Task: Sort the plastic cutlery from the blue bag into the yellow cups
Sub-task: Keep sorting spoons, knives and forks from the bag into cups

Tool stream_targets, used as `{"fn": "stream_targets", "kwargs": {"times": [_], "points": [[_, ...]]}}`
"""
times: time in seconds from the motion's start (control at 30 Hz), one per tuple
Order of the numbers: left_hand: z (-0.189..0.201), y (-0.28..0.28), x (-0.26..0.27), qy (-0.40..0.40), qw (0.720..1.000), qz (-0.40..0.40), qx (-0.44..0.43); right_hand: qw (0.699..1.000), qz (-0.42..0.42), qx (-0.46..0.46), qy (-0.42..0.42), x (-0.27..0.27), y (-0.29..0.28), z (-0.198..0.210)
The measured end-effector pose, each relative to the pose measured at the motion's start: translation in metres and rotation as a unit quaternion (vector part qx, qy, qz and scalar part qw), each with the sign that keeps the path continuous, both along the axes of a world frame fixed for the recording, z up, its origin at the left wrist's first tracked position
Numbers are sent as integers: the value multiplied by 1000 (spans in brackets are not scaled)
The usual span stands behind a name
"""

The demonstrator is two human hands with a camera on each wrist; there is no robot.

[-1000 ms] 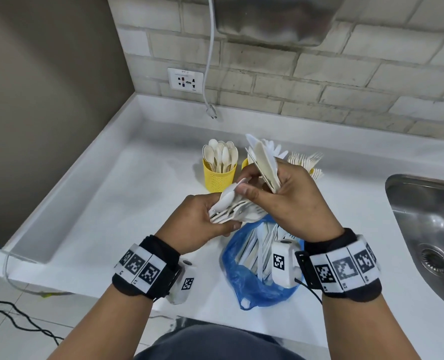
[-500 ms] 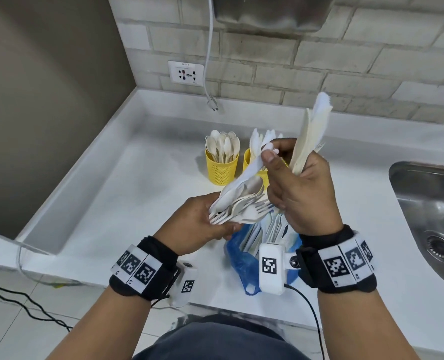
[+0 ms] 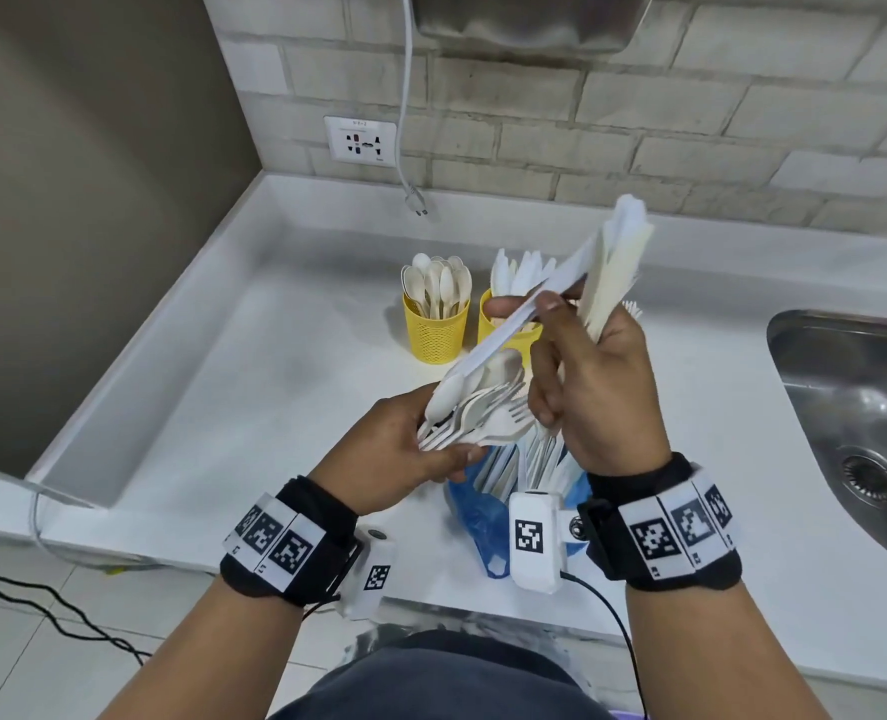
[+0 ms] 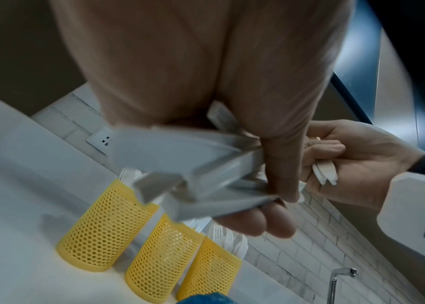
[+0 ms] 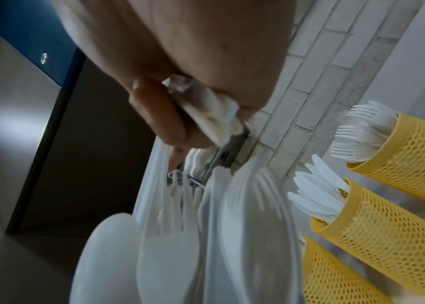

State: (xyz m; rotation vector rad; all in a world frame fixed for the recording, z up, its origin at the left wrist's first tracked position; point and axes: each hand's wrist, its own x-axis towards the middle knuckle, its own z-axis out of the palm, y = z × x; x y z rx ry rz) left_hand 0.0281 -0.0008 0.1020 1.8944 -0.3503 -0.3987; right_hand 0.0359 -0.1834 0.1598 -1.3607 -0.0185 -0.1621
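My left hand (image 3: 446, 433) grips a mixed bundle of plastic forks and spoons (image 3: 488, 413) above the blue bag (image 3: 475, 522), which holds more cutlery. My right hand (image 3: 524, 309) clasps a sheaf of knives (image 3: 618, 267) in its palm. Its thumb and forefinger pinch one white knife (image 3: 509, 327), whose lower end still lies against the left bundle. Behind stand the yellow cups: the spoon cup (image 3: 436, 332), the knife cup (image 3: 498, 330), and a fork cup (image 5: 424, 164) hidden behind my right hand in the head view. In the left wrist view the fingers (image 4: 279, 174) curl round the cutlery.
A steel sink (image 3: 857, 407) is set into the white counter (image 3: 223, 407) at the right. A raised rim runs along the counter's left and back. A wall socket (image 3: 361, 142) and a hanging cable with a plug (image 3: 415, 200) are at the back wall.
My right hand has risen from the left hand's bundle, tilting its sheaf of knives upright and drawing one white knife up and away. The left hand has stayed put.
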Motion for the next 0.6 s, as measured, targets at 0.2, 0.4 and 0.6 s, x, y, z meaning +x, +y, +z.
{"fn": "stream_targets", "kwargs": {"times": [0.2, 0.4, 0.6], "points": [[-2, 1, -7, 27, 998, 18, -58, 985, -86, 147, -8, 3, -16, -2], [3, 3, -9, 48, 992, 40, -109, 930, -83, 355, 57, 5, -26, -8], [8, 1, -12, 48, 982, 39, -179, 939, -78, 327, 69, 2, -20, -11]]}}
